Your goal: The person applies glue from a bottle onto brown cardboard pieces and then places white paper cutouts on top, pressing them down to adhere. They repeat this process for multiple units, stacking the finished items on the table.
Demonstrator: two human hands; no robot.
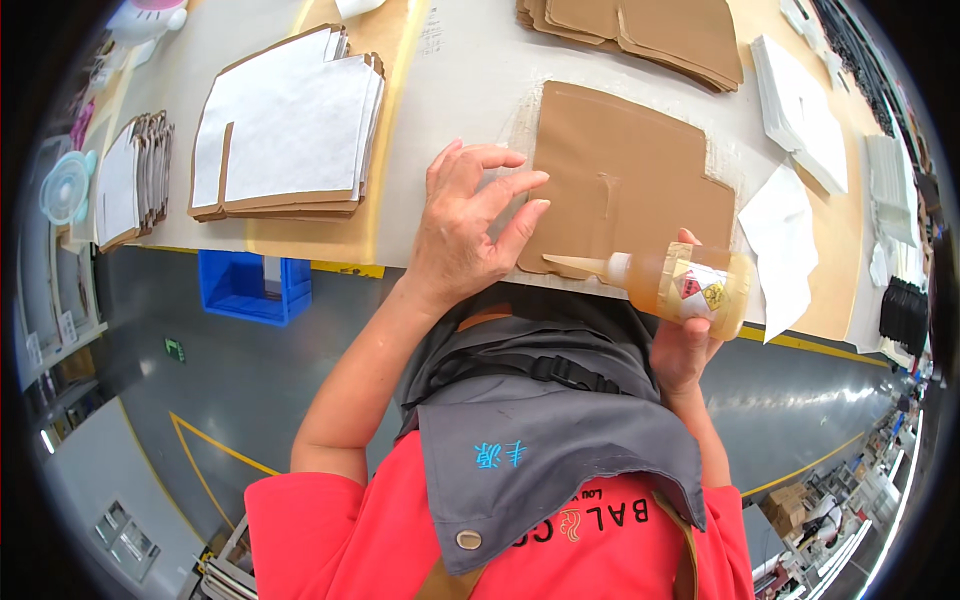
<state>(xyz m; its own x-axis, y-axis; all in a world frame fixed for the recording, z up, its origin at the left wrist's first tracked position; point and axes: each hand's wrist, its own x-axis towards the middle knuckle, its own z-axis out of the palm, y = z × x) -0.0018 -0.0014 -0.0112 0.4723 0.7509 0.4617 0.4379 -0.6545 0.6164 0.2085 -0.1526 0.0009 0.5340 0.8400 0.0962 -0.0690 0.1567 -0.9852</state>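
Note:
A flat brown panel [640, 165] with a notched right corner and a short slit lies before me at the table's near edge. My right hand [690, 340] is wrapped round a squeeze glue bottle [660, 285] with amber contents, tilted on its side. Its pointed nozzle [575, 265] aims left, over the panel's lower left corner; whether the tip touches the panel I cannot tell. By the panel's left edge, my left hand [475, 220] hovers with fingers apart and curved, holding nothing.
Brown panels with white backing [290, 140] form a stack at left, beside a smaller stack [135, 175]. More brown panels [650, 35] lie at the far side. White pieces [800, 110] and a loose white sheet [785, 245] sit at right. A blue bin [255, 287] stands below the table edge.

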